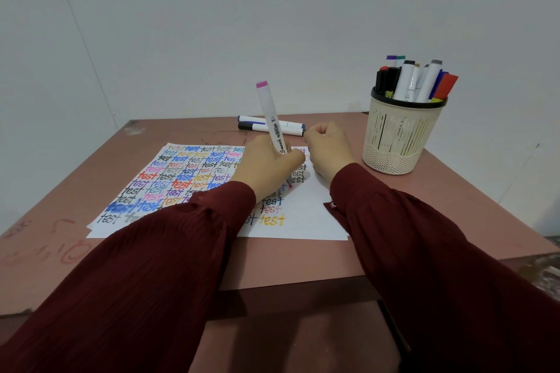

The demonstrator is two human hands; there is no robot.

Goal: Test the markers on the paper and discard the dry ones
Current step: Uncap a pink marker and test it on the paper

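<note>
– Fingers of the left hand grip the pink-capped marker low on its barrel, tip down on the paper, in the white patch just right of the rows of "test".

– And the right hand?

– Curled just beside the left, near the paper's far edge. Whether it holds a cap I cannot tell.

– How should this stroke go?

– I'd press lightly, barrel steep, and write one whole word on clean white, so a faint or broken line shows plainly. Two markers lie on the surface behind, and the rest stand in the cup.
</note>
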